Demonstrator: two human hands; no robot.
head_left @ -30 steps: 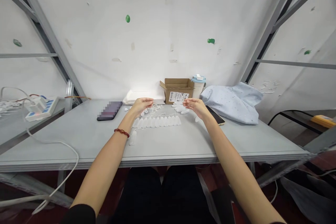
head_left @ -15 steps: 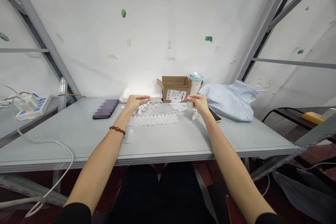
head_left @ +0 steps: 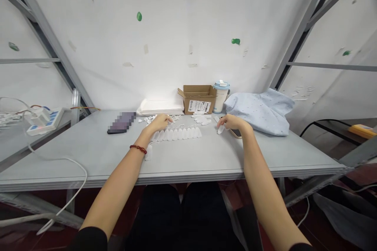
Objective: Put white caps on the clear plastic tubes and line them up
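A row of several small white oval pieces [head_left: 178, 133] lies across the middle of the grey table [head_left: 188, 157]. My left hand [head_left: 159, 122] rests at the row's left end, fingers curled over small white parts behind it. My right hand [head_left: 231, 122] is lowered to the table right of the row, fingertips pinched down on a single white piece [head_left: 220, 129]. More loose white bits [head_left: 202, 119] lie behind the row. One white piece [head_left: 149, 152] lies apart near my left wrist.
A dark phone [head_left: 121, 122] lies to the left. At the back stand a stack of white trays [head_left: 160, 107], an open cardboard box [head_left: 198, 99] and a lidded cup [head_left: 220, 96]. A pale blue cloth [head_left: 259, 111] lies right. A power strip [head_left: 44, 119] with cables sits far left.
Both hands have come down from in front of the box to the tabletop. The right hand moved right and down onto the single white piece.
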